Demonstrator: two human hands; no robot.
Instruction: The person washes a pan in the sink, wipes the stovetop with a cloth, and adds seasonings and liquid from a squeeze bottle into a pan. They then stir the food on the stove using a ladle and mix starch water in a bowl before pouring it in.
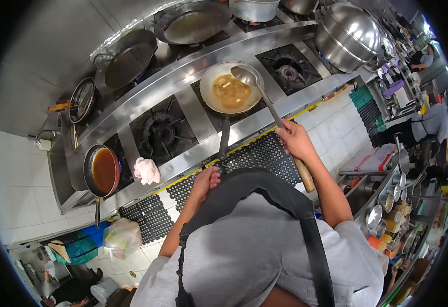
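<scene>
My right hand (pixel 296 139) is closed around the metal shaft of a long ladle (pixel 271 106) with a wooden end. The ladle's bowl is at the upper right of a light-coloured frying pan (pixel 207 87), over its inside. Brown liquid with pale pieces (pixel 230 92) lies in the pan, which rests on a burner with its handle (pixel 224 137) pointing toward me. My left hand (pixel 206 181) is just short of the handle's end, apart from it, fingers curled with nothing visible in them. A crumpled pale pink cloth (pixel 147 171) lies on the stove's front edge to its left.
A pan of reddish-brown sauce (pixel 104 171) sits at the left, its handle over the edge. Bare burners (pixel 161 130) flank the middle pan. Large woks (pixel 192 25) and a lidded steel pot (pixel 348 38) stand behind. Co-workers (pixel 428 124) are at the far right and lower left.
</scene>
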